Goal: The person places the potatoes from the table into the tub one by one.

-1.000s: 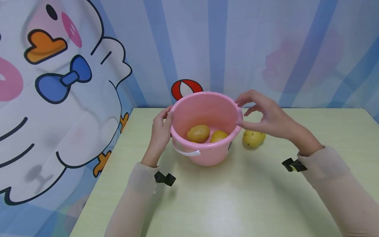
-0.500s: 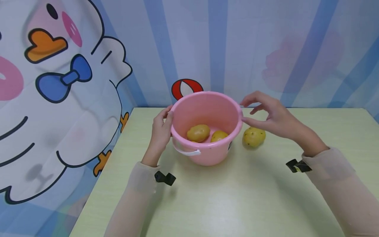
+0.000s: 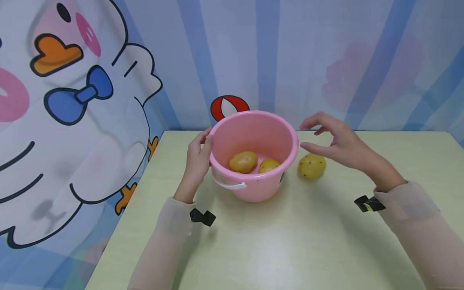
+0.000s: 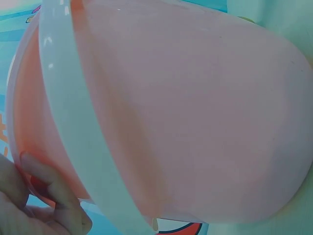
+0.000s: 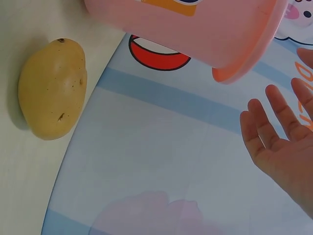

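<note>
A pink bucket (image 3: 257, 185) stands on the table with its mouth toward the head camera. Potatoes lie inside it: one oval potato (image 3: 243, 162), a second potato (image 3: 268, 165) partly hidden by the near rim, and a sliver of what may be another. My left hand (image 3: 197, 161) pinches the bucket's left rim; in the left wrist view its fingers (image 4: 54, 181) curl over that rim beside the white handle (image 4: 80, 117). Just off the right rim, my right hand (image 3: 340, 141) holds nothing, fingers spread and slightly bent. Below it lies another potato (image 3: 312, 166) on the table.
The pale table (image 3: 275, 245) meets a printed blue-striped cloth (image 3: 308, 60) close behind the bucket. A large cartoon bird (image 3: 83, 133) is printed on the cloth at the left. Black clips (image 3: 369, 203) sit at both sleeve cuffs.
My right hand has come away from the bucket's right rim and moved a little to the right. The left hand, the bucket and the potatoes stay in place.
</note>
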The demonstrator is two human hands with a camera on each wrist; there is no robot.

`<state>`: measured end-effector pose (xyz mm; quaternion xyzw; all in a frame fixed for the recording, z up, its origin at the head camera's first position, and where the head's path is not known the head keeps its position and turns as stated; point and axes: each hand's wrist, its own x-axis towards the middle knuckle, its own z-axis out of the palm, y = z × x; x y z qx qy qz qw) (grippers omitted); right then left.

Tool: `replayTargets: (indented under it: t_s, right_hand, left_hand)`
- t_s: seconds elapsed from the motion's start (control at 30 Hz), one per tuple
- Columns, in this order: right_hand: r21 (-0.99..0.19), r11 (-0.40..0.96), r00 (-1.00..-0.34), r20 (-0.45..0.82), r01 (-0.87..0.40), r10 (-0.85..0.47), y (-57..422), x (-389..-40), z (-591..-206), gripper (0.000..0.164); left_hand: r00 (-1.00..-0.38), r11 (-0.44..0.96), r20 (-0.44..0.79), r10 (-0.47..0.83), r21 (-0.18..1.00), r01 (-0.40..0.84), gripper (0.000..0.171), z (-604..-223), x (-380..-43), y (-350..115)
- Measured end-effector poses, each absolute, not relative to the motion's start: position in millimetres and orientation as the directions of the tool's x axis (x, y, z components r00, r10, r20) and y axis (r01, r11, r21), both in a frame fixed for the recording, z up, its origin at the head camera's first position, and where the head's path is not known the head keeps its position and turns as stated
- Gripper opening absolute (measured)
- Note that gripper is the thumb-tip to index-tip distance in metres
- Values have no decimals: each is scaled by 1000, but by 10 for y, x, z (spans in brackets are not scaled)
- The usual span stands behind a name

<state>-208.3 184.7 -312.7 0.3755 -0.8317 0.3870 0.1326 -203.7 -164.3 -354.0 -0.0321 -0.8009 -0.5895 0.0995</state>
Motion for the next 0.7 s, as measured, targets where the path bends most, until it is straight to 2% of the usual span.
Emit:
replayTargets:
  t_s: [0.23,0.7]
  right_hand:
    - [-552,449,-709,491,-702,-506,1895,-2089,-3181,44]
    - [-659,526,-834,329,-539,-442,2043,-2134,-3362,41]
  left_hand:
    - [-979,299,196,-64,939,169,46,-3550,-2048,-1640]
    - [-977,302,199,-74,938,169,45,-3543,-2036,-1640]
